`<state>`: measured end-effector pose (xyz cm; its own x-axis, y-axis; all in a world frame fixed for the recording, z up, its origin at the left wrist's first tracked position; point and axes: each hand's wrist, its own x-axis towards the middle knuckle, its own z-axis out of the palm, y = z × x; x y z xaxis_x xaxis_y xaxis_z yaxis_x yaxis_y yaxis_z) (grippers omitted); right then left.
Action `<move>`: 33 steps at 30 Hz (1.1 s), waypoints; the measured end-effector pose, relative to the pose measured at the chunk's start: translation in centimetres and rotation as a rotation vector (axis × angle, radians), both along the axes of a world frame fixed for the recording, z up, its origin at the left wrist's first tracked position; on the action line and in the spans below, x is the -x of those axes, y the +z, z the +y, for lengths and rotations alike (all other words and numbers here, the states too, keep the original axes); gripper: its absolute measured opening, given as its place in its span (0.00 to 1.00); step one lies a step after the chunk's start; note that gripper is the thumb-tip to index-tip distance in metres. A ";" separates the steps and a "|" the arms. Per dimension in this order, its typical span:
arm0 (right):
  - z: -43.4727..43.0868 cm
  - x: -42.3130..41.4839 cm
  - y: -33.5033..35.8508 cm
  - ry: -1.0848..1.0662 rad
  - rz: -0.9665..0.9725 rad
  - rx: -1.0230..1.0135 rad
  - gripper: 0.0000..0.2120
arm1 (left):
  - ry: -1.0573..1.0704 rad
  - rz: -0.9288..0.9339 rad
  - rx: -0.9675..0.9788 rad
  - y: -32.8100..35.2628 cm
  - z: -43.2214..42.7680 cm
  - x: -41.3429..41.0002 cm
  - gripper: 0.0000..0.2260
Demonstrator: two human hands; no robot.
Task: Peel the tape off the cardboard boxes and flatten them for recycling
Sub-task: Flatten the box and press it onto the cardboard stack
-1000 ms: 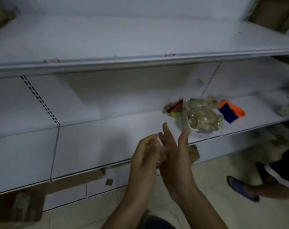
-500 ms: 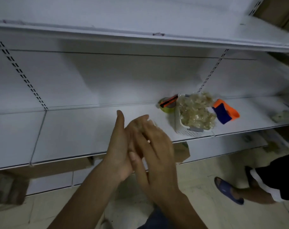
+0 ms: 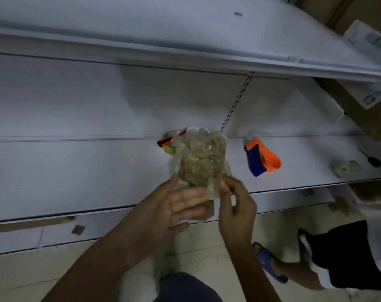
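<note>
The white metal shelving unit (image 3: 315,101) filled most of the view. Its upper shelf (image 3: 141,22) ran across the top, sloping down toward the right edge. Below it stood a plain white back panel (image 3: 76,99), divided by one slotted upright (image 3: 237,101) right of centre. The lower shelf (image 3: 76,171) extended forward from the panel's bottom edge. Under its front edge sat a white base panel (image 3: 61,236). The floor (image 3: 43,273) was pale tile. Lighting was dim, with a soft shadow beneath the upper shelf.

left hand (image 3: 174,207) pulled away; right hand (image 3: 236,207) now pinches tape wad (image 3: 213,191)
</note>
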<state>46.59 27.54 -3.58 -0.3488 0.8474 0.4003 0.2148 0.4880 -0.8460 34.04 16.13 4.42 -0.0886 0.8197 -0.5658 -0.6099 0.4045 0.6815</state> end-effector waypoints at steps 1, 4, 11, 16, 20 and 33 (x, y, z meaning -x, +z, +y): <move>1.8 -0.3 -0.2 -0.060 0.060 0.093 0.05 | 0.048 0.022 0.014 0.2 1.1 -0.5 0.27; 8.7 -0.5 -2.4 -0.196 0.035 0.269 0.06 | 0.235 0.107 0.073 0.1 3.8 -1.4 0.19; 18.0 3.0 -7.7 -0.156 -0.252 0.332 0.11 | 0.337 0.230 0.171 -1.4 6.3 -2.0 0.14; 18.9 5.4 -9.0 -0.056 -0.604 0.347 0.10 | 0.279 0.456 0.259 -3.0 5.7 -1.7 0.12; 18.8 5.8 -9.5 -0.009 -0.764 0.115 0.05 | 0.270 0.507 0.270 -3.1 5.7 -1.2 0.12; 19.0 2.0 -8.5 0.078 -0.189 0.483 0.08 | 0.201 0.582 0.110 -3.7 7.4 -2.3 0.08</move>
<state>44.57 46.52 -12.08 -0.4462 0.8887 -0.1053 0.3638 0.0726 -0.9286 36.38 23.51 0.73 -0.5544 0.6946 -0.4585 -0.2227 0.4070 0.8859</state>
